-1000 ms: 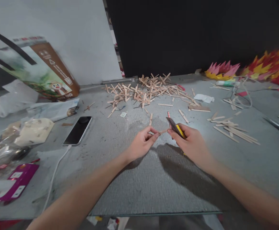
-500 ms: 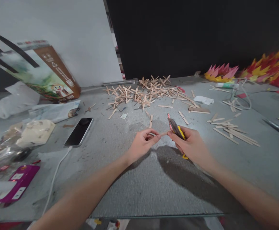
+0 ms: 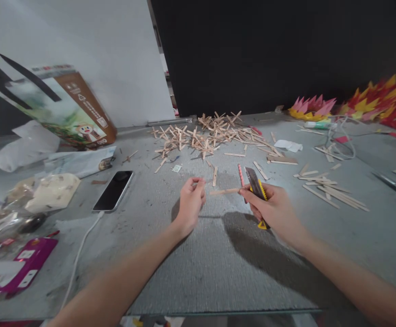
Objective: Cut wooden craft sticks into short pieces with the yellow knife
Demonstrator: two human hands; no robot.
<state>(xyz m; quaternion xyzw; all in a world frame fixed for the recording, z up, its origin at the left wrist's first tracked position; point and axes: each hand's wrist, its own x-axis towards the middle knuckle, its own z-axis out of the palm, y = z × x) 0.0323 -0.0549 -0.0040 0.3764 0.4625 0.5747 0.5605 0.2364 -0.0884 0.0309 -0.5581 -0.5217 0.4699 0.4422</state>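
My right hand (image 3: 276, 206) is wrapped around a yellow and black utility knife (image 3: 261, 190), its tip pointing away from me. Between the thumb and fingertips of that hand a wooden craft stick (image 3: 224, 192) sticks out to the left. A red and white striped stick (image 3: 241, 175) stands just left of the knife; whether the fingers hold it I cannot tell. My left hand (image 3: 191, 200) is closed in a pinch, apart from the craft stick; what its fingertips hold, if anything, is too small to name. Beyond the hands lies a short stick piece (image 3: 215, 176).
A heap of crossed wooden sticks (image 3: 205, 136) covers the back of the table, with loose sticks (image 3: 334, 188) at right. A phone (image 3: 113, 190) with a cable, a purple case (image 3: 24, 265) and a carrier bag (image 3: 71, 109) are at left. Scissors (image 3: 393, 184) lie far right.
My left hand has let go of the craft stick and drawn away to the left, its fingers curled up. My right hand keeps the stick and the knife in nearly the same place.
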